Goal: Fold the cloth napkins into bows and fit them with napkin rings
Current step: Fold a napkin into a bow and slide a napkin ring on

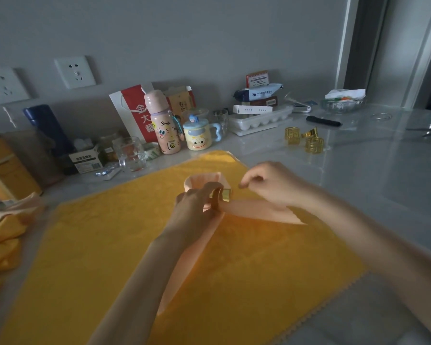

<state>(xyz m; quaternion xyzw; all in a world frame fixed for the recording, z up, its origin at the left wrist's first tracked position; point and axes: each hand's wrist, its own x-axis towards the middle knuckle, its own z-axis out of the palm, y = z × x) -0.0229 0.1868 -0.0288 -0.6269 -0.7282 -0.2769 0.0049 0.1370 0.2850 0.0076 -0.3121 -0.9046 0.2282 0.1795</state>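
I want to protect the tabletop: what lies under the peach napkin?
A yellow cloth, spread flat on the pale table, lies under the peach napkin. The left hand, gripping it at the gold ring, hides what lies beneath the middle.

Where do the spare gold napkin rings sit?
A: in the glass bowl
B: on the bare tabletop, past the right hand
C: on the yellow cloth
B: the spare gold rings lie on the pale tabletop, beyond the edge of the yellow cloth.
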